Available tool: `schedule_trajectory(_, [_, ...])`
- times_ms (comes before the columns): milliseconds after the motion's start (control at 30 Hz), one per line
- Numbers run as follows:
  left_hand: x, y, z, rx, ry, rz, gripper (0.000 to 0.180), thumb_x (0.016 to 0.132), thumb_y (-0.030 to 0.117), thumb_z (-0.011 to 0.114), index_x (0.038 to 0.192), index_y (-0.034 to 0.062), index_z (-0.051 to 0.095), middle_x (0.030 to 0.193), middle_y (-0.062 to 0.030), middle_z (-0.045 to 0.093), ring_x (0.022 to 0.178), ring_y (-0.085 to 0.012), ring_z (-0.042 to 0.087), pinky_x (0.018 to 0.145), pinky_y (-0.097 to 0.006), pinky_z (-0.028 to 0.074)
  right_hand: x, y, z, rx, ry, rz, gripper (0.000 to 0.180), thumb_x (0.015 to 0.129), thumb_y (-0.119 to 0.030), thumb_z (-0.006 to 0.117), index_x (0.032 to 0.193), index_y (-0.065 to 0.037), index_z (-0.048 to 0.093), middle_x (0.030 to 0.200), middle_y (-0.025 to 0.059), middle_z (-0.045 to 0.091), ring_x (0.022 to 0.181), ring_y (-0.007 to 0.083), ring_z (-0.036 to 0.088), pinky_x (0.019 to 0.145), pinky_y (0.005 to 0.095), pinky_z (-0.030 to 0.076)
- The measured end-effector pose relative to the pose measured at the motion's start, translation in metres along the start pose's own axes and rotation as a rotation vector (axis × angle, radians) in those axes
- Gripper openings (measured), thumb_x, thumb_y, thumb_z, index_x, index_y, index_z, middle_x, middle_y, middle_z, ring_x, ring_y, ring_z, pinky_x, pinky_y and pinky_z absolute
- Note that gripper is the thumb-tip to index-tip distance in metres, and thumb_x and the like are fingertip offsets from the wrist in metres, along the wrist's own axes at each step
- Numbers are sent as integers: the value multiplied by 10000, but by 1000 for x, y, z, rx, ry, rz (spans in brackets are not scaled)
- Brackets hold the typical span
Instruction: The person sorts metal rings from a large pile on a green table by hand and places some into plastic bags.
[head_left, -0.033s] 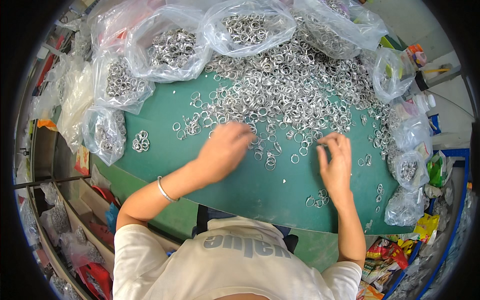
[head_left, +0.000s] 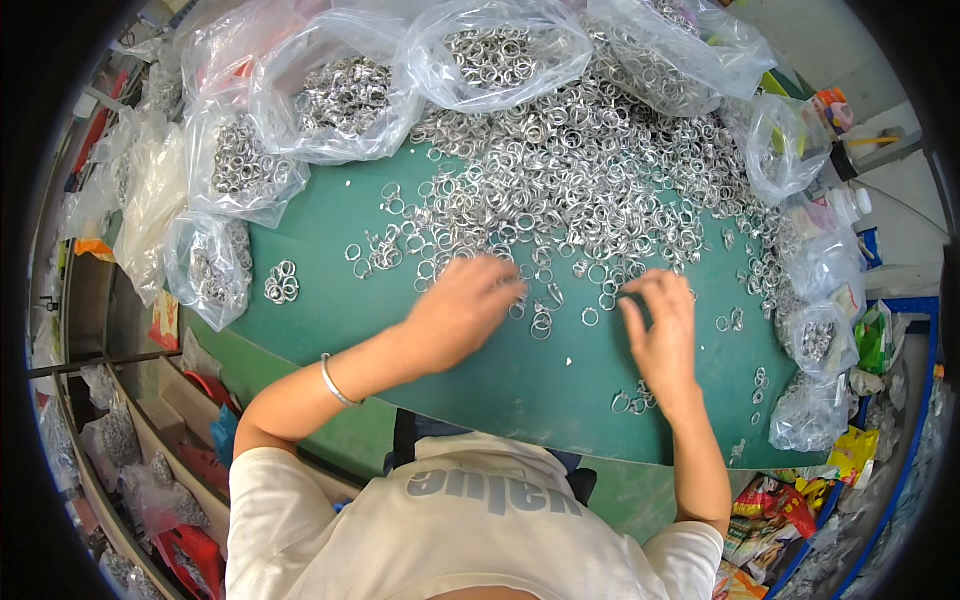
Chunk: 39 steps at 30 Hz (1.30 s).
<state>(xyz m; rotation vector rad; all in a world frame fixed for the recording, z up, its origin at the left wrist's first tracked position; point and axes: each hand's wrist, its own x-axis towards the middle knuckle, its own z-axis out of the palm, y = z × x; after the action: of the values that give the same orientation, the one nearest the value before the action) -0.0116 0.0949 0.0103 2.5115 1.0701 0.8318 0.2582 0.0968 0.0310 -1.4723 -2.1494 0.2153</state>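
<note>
A big heap of small silver metal rings (head_left: pixel 590 170) covers the far half of a green table top (head_left: pixel 330 320). My left hand (head_left: pixel 465 305) lies palm down at the heap's near edge. Its fingertips are curled onto loose rings and hide whatever is under them. A thin silver bangle (head_left: pixel 335 382) circles that wrist. My right hand (head_left: pixel 660 325) rests a little to the right, fingers spread and touching scattered rings. A small cluster of rings (head_left: pixel 282 283) lies apart at the left. A few more rings (head_left: pixel 632 402) sit beside my right wrist.
Clear plastic bags of rings ring the table: several along the back (head_left: pixel 345 95) (head_left: pixel 500 50), some at the left (head_left: pixel 210 265), and smaller ones down the right edge (head_left: pixel 810 410). Colourful packets (head_left: pixel 775 505) lie low right. Shelves with bags stand at the lower left (head_left: pixel 120 440).
</note>
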Motion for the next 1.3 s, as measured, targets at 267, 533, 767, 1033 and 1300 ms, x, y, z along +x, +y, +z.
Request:
schedule_trajectory(267, [-9, -1, 3, 226, -166, 64, 301, 724, 8, 619, 1025, 11, 616, 1186, -131, 541, 1113, -277, 517, 906, -456, 359, -24, -8, 12, -7, -161, -99, 136, 747, -51, 712, 841, -41, 613, 911, 66, 562, 881, 265, 514, 742, 373, 392])
schedule_trajectory(533, [9, 12, 19, 98, -64, 46, 345, 746, 4, 630, 1089, 23, 604, 1129, -114, 549, 1058, -269, 525, 880, -414, 370, -19, -10, 18, 12, -149, -120, 201, 765, -65, 707, 928, -30, 595, 937, 90, 573, 878, 288, 532, 740, 383, 415])
schedule_trajectory(767, [28, 10, 32, 170, -128, 28, 375, 749, -2, 610, 1123, 30, 607, 1149, -112, 542, 1048, -260, 510, 858, -394, 361, -25, -5, 7, 121, -121, -2, 147, 802, -36, 654, 937, -13, 601, 904, 100, 565, 879, 296, 539, 768, 391, 435])
schedule_trajectory(1033, [24, 7, 30, 155, -143, -1, 359, 755, -9, 602, 1111, 36, 618, 1185, -109, 533, 1068, -262, 502, 884, -411, 353, -30, 1, 10, 40, -158, -116, 158, 821, 1, 625, 977, -18, 610, 910, 110, 591, 848, 293, 563, 753, 373, 459])
schedule_trajectory(1300, [20, 13, 28, 84, -185, 23, 202, 838, 80, 637, 1037, 53, 625, 1134, -81, 538, 1055, -239, 506, 877, -414, 350, -40, 23, -12, 1215, -87, 786, 148, 963, -104, 529, 1038, -7, 612, 822, 6, 552, 763, 107, 533, 713, 248, 447])
